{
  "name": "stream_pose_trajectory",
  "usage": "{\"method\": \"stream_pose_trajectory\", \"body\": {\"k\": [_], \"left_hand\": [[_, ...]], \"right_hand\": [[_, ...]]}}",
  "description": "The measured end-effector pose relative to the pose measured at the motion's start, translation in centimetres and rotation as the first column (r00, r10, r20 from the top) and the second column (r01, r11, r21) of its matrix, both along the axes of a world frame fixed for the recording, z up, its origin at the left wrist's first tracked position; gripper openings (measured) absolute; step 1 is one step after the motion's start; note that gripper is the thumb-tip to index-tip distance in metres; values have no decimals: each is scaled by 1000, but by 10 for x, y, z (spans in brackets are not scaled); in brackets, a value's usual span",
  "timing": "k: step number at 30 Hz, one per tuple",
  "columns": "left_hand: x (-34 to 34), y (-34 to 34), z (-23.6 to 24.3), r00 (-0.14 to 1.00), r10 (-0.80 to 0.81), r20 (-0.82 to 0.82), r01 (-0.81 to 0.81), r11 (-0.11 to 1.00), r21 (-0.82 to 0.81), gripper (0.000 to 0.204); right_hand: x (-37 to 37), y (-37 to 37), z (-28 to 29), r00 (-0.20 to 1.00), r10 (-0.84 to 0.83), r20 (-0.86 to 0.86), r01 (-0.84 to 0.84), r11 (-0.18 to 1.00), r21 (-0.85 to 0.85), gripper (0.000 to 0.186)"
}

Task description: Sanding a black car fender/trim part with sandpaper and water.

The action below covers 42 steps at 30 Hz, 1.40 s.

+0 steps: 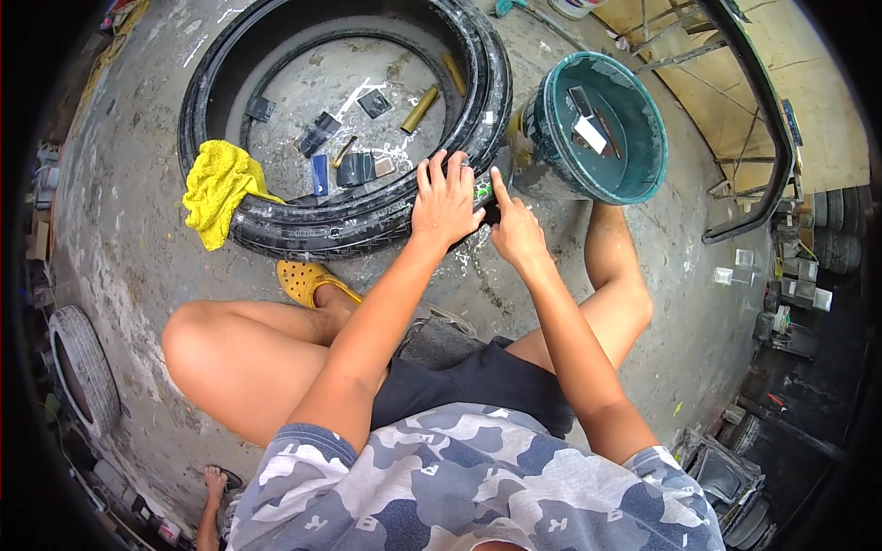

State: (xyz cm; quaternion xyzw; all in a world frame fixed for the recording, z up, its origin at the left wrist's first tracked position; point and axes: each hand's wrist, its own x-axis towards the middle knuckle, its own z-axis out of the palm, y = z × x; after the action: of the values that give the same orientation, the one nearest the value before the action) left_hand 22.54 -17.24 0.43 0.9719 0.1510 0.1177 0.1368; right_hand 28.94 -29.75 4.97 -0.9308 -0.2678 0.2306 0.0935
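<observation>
A black tire lies on its side on the floor in front of me. My left hand rests on its near right part, fingers spread. Just to the right, my right hand has its index finger stretched along a black object with a green pattern at the tire's edge. The other fingers of that hand curl around it, and the object's kind is mostly hidden. Over the tire's left side hangs a yellow cloth. Dark flat pieces, a blue piece and a brass-coloured tube lie within the ring.
A teal bucket with a white piece and dark items inside stands right of the tire, beside my right leg. A dark curved frame rises at the right. Another tire leans at the left. Someone's foot shows at lower left.
</observation>
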Motion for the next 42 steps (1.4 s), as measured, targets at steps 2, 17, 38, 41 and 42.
{"method": "stream_pose_trajectory", "body": {"k": [2,17,38,41,42], "left_hand": [[0,-1,0,1000,1,-2,-1,1000,0,70],[3,-4,-6,1000,-4,-11,4,1000,14,72],[2,-5,-7,999,14,32,-12,999,-51,66],[5,-9,-8,999,13,36,-11,998,-54,66],[6,-10,-9,999,17,43,-15,999,-43,66]], "right_hand": [[-8,0,6,1000,21,4,-21,997,-79,94],[-15,1,19,968,110,226,-26,938,-344,83],[5,1,-16,926,-28,377,-169,862,478,30],[8,4,-19,911,-30,411,-160,894,419,30],[22,16,-23,901,-25,434,-178,889,421,31]]}}
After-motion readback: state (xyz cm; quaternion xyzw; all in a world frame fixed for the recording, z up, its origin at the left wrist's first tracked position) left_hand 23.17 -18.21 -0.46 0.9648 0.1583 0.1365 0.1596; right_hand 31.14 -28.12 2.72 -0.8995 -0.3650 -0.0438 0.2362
